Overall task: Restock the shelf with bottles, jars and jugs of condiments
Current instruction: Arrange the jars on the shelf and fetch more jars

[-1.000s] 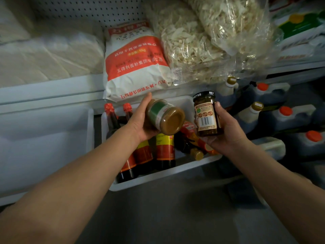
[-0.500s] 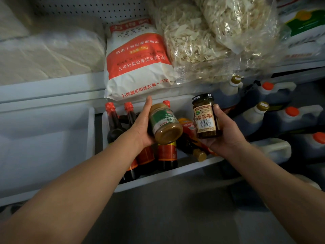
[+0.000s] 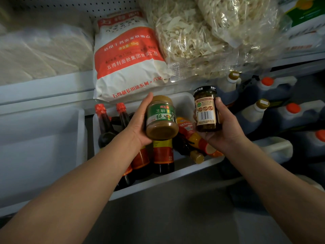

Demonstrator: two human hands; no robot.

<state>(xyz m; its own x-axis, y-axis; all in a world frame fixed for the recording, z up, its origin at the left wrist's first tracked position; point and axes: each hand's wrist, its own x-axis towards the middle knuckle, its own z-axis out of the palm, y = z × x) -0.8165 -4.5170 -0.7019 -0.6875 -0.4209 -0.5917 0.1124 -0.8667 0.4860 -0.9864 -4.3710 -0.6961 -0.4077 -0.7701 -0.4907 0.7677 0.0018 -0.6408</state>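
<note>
A: Left hand (image 3: 139, 127)?
B: Wrapped round a squat tan paste jar (image 3: 161, 118) with a green label, tilted base toward the camera.
A: Right hand (image 3: 223, 127)?
B: Clasping an upright, black-lidded glass jar (image 3: 206, 110), its barcode label showing.
A: Beneath both hands?
B: A white plastic bin (image 3: 168, 178) of dark, red-capped bottles (image 3: 103, 124). Right of it, orange-capped jugs (image 3: 288, 117); above, a matte flour sack (image 3: 130, 57).

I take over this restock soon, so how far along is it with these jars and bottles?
Done: red-capped bottles stand in the white bin, and orange-capped jugs sit at the right. In hand: the left hand holds a tan sesame-paste jar, the right hand a dark black-lidded jar, neither shelved yet. Left: placing both; two bottles lie tipped over in the bin.
</note>
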